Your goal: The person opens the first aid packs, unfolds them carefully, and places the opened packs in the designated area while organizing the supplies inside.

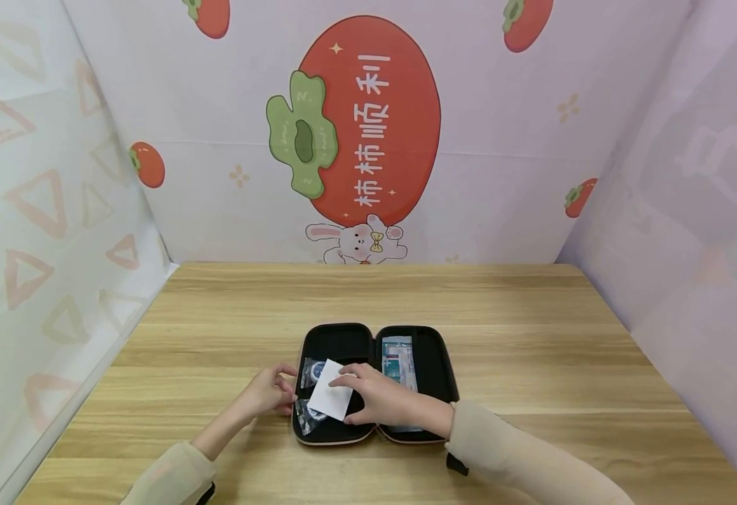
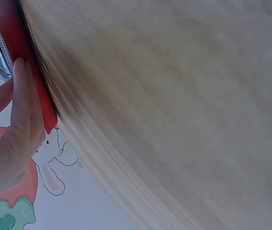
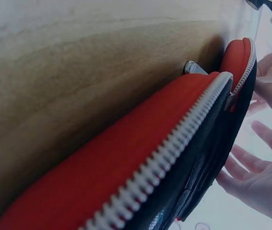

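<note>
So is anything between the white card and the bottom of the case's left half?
Yes: a far packet and a near packet lie in the left half of the case, partly covered by the white card in the head view. Nothing visible separates the right hand from the card.

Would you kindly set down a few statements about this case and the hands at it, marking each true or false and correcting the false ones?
1. The zippered case lies open on the wooden table. True.
2. The left hand touches the case's left side. True.
3. The right hand has its fingers on the white card. True.
4. The card is over the case's right half. False: it is over the left half, partly hiding two clear plastic packets.
5. The case's outside is blue. False: both wrist views show it red.
</note>
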Tool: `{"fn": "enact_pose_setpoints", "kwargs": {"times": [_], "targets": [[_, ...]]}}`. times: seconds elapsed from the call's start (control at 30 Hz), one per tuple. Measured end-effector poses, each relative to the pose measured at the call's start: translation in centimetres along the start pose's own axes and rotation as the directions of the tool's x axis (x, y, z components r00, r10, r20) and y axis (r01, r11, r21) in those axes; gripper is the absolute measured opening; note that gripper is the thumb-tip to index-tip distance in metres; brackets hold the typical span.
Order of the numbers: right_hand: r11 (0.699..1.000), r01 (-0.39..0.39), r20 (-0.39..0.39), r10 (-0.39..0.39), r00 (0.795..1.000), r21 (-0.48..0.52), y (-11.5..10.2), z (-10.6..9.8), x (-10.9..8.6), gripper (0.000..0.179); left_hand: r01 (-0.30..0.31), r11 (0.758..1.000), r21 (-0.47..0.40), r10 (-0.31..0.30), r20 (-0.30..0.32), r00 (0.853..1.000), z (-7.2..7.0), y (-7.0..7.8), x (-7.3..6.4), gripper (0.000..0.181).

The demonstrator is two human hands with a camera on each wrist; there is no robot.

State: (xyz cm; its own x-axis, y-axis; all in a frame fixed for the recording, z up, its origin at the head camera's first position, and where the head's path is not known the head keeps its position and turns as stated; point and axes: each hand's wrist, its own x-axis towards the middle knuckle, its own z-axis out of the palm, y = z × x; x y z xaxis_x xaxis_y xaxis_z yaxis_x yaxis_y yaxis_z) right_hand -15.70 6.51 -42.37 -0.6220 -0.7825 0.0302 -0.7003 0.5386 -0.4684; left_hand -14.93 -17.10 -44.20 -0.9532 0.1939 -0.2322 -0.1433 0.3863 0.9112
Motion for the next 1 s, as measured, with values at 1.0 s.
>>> {"fn": "enact_pose_setpoints", "kwargs": {"times": [1.0], "targets": [[0.981, 0.044, 0.064, -0.032, 0.997, -0.191, -0.2, 1.0, 1.1, 0.059, 0.006, 1.000, 0.000, -0.006, 0.009, 1.000, 0.0, 0.5, -0.3, 0.038]]}}
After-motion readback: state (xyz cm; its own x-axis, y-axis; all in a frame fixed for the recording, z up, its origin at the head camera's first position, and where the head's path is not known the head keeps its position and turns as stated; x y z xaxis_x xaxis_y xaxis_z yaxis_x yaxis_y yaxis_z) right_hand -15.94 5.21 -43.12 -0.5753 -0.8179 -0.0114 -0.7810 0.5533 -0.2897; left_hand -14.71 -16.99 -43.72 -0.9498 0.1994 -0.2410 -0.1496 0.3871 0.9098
